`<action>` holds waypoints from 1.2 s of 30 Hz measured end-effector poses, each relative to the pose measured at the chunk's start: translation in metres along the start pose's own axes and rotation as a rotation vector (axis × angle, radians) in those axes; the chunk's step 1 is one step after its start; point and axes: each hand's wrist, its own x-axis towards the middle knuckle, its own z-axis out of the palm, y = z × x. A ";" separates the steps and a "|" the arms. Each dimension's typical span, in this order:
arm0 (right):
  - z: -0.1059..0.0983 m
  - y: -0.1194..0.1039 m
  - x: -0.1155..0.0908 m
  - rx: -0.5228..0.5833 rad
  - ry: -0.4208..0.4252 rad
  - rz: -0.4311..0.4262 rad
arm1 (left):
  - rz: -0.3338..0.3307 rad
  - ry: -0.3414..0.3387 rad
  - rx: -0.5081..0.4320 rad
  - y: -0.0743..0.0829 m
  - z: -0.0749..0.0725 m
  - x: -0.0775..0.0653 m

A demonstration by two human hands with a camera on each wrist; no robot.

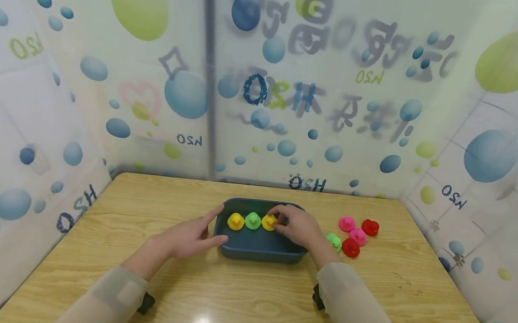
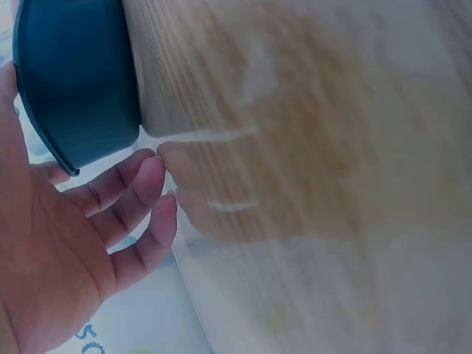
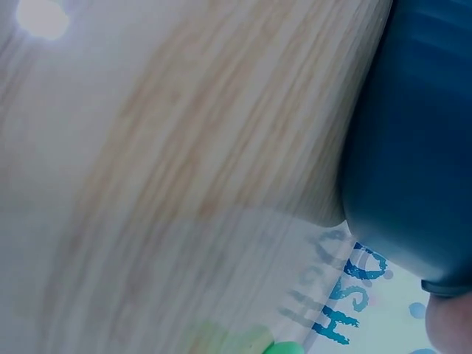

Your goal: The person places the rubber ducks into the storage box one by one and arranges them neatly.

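In the head view a dark blue tray (image 1: 260, 245) stands on the wooden table. Inside it, a yellow rubber duck (image 1: 236, 221), a green rubber duck (image 1: 252, 221) and a second yellow rubber duck (image 1: 268, 222) form a row. My right hand (image 1: 297, 227) reaches over the tray's right side and pinches the second yellow duck between thumb and fingers. At the tray's left end is my left hand (image 1: 191, 236), thumb and forefinger spread along the rim. The left wrist view shows its other fingers (image 2: 151, 177) loosely bent below the tray wall (image 2: 81, 81).
Right of the tray lie two pink ducks (image 1: 347, 223), two red ducks (image 1: 351, 248) and a green duck (image 1: 334, 242), close together and partly behind my right wrist. A patterned curtain (image 1: 260, 146) encloses the table's back and sides.
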 end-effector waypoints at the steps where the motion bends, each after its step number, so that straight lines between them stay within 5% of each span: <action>1: 0.000 0.000 0.000 0.003 0.001 0.000 | -0.002 0.000 -0.001 0.000 0.000 0.000; 7: 0.001 0.002 0.002 0.047 0.007 0.004 | -0.008 0.003 0.000 -0.001 -0.001 0.000; 20: -0.013 0.015 -0.007 0.345 0.084 -0.094 | 0.012 0.003 0.009 0.000 0.000 0.001; 36: -0.053 0.065 -0.070 0.285 0.122 -0.043 | 0.019 0.004 0.006 0.001 -0.003 -0.002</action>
